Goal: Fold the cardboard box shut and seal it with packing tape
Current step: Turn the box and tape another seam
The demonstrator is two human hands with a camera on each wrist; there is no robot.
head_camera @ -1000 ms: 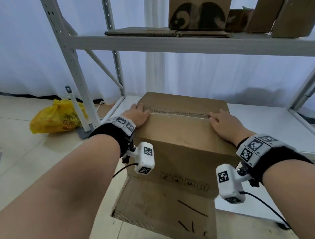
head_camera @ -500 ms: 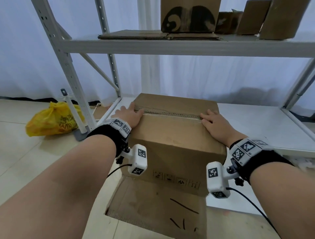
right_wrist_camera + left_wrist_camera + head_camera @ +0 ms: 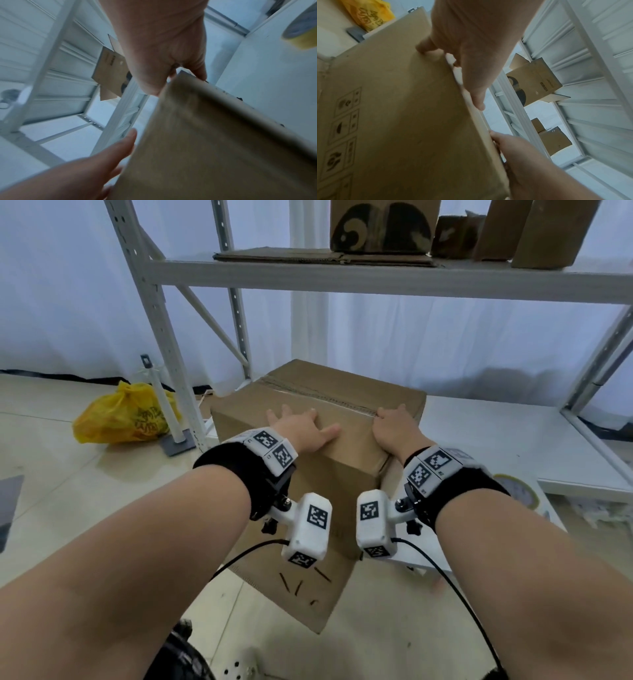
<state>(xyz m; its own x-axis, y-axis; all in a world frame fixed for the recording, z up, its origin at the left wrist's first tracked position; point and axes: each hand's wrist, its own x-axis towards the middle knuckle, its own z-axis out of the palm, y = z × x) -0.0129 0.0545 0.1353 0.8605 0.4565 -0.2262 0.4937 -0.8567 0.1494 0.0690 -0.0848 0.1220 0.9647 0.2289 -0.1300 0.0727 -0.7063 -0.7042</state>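
Note:
The brown cardboard box (image 3: 342, 402) stands on the low white shelf board (image 3: 479, 440), turned so a corner faces me, its top flaps folded down with a seam across the top. My left hand (image 3: 298, 426) lies flat on the top, fingers spread; in the left wrist view its fingers (image 3: 477, 97) run along the box (image 3: 402, 121) edge. At the right edge near the seam, my right hand (image 3: 394, 429) curls thumb and fingers (image 3: 199, 70) round the box (image 3: 205, 148) edge. A yellowish tape roll (image 3: 520, 491) lies on the shelf board behind my right wrist.
One loose flap (image 3: 308, 594) hangs from the box's bottom onto the tiled floor. A yellow bag (image 3: 123, 416) and a small stand (image 3: 164, 412) sit left of the white rack post (image 3: 164, 337). Other cardboard boxes (image 3: 380, 225) rest on the upper shelf.
The box has been turned, so a corner instead of its long side now faces me. Both hands have come closer together on its top, the right one now at the right edge.

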